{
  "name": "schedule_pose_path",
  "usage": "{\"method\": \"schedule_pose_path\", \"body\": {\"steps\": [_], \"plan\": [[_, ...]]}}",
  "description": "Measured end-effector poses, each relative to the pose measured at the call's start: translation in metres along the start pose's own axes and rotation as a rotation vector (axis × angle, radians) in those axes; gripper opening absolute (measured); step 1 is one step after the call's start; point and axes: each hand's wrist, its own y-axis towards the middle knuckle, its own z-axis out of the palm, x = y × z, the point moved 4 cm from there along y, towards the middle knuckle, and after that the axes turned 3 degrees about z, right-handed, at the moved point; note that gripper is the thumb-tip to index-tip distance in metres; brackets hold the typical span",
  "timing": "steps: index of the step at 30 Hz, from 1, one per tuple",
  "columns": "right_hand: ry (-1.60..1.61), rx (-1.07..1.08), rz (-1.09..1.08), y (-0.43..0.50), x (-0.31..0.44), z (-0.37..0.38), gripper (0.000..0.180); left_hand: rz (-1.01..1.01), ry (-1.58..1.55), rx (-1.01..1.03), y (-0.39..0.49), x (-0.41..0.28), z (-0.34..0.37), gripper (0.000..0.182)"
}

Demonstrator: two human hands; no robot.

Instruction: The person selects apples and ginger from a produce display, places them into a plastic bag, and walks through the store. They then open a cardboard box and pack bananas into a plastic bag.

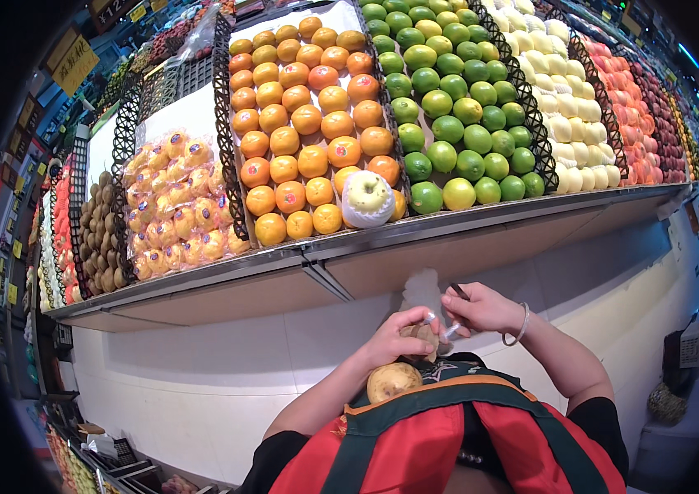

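Note:
My left hand [403, 336] is curled around a brownish, papery-looking item [422, 341] in front of my apron; what it is exactly, I cannot tell. Close to its right, my right hand [479, 307] grips a small tool with a dark handle [460, 291], its far end partly hidden by the fingers. Clear, shiny material shows between the two hands. A pale plastic bag or wrapping [422, 289] shows just beyond them. Below my left hand, a round yellow-brown fruit [394, 381] rests at the top edge of the red and green apron [411, 454].
A sloping fruit stand with a metal front edge [448, 230] stands ahead. It bears orange persimmons [307, 120], green citrus fruit [448, 129], wrapped yellow fruit [184, 221] and a pale fruit in a foam net [368, 200]. Black lattice dividers [230, 142] separate rows.

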Motion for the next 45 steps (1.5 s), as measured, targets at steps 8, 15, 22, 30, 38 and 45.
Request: {"method": "schedule_pose_path", "body": {"steps": [8, 15, 22, 30, 38, 45], "plan": [[-0.527, -0.653, -0.649, 0.078, 0.092, -0.025, 0.044, -0.004, -0.174, -0.016, -0.033, 0.003, -0.019, 0.030], [-0.894, -0.740, -0.465, 0.172, 0.124, -0.036, 0.105, 0.154, -0.194, -0.306, -0.082, 0.008, -0.006, 0.029], [-0.760, -0.770, -0.719, 0.184, 0.115, -0.048, 0.090, 0.266, -0.235, -0.633, -0.129, 0.032, 0.026, 0.034], [-0.529, -0.854, -0.587, 0.183, 0.107, -0.042, 0.095, 0.378, -0.233, -0.755, -0.183, 0.044, 0.035, 0.033], [-0.563, -0.878, -0.392, 0.195, 0.107, -0.022, 0.108, 0.293, -0.239, -0.730, -0.275, 0.030, 0.004, 0.034], [0.179, -0.852, -0.649, 0.209, 0.086, -0.031, 0.088, 0.249, -0.256, -0.654, -0.321, 0.022, -0.018, 0.031]]}}
